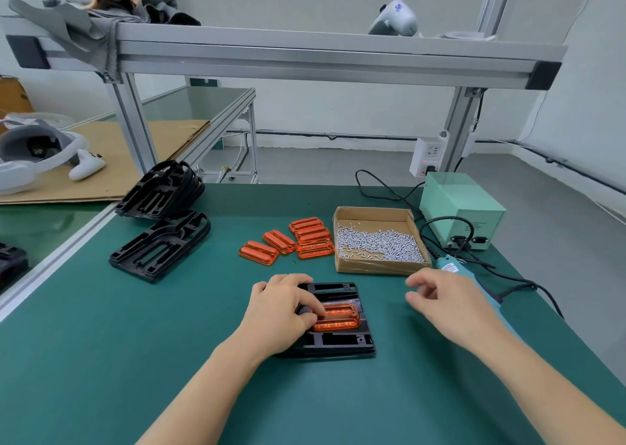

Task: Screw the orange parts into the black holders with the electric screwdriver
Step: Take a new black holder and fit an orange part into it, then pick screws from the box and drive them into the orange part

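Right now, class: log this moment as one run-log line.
left hand: presses orange part into black holder | right hand: empty, near screw box | electric screwdriver: lying on mat

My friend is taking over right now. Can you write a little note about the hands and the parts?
Left hand presses an orange part into the black holder on the mat. Right hand is in the air, holding nothing.
Electric screwdriver lies beside it; box of screws is behind.
Done: part seated. No screw seen in it.
Left: drive the screws, then do the spare orange parts and spare black holders.
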Tool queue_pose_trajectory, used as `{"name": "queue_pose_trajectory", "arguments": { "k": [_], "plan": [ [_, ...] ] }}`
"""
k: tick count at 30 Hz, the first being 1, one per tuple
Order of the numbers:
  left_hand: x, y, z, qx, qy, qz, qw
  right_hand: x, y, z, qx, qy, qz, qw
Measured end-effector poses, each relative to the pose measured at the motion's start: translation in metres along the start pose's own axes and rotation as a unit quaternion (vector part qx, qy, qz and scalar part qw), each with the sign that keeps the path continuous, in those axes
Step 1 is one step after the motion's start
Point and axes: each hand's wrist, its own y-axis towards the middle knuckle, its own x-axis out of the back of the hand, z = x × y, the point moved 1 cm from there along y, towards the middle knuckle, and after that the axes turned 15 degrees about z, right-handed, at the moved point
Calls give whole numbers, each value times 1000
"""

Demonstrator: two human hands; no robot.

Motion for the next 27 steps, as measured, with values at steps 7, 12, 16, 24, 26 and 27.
{"name": "queue_pose_trajectory", "arguments": {
  "k": [7, 12, 16, 24, 26, 27],
  "plan": [
    [9, 15, -10, -23, -41, -55, 997, 32, -27, -48, -202, -204, 3, 958],
    [18, 50, -33, -22, -47, -68, 996, 31, -27, -57, -212, -179, 58, 959],
    [21, 81, -49, -4, -22, -63, 998, 29, -20, -52, -198, -150, 60, 967],
    [22, 133, -57, 64, 49, -8, 997, 27, -17, -53, -203, -127, 73, 968],
    [25, 143, -59, 83, 83, 17, 993, 28, -16, -55, -199, -107, 82, 971],
    [26, 147, -61, 88, 96, 32, 991, 29, -16, -56, -198, -96, 91, 971]
  ]
}}
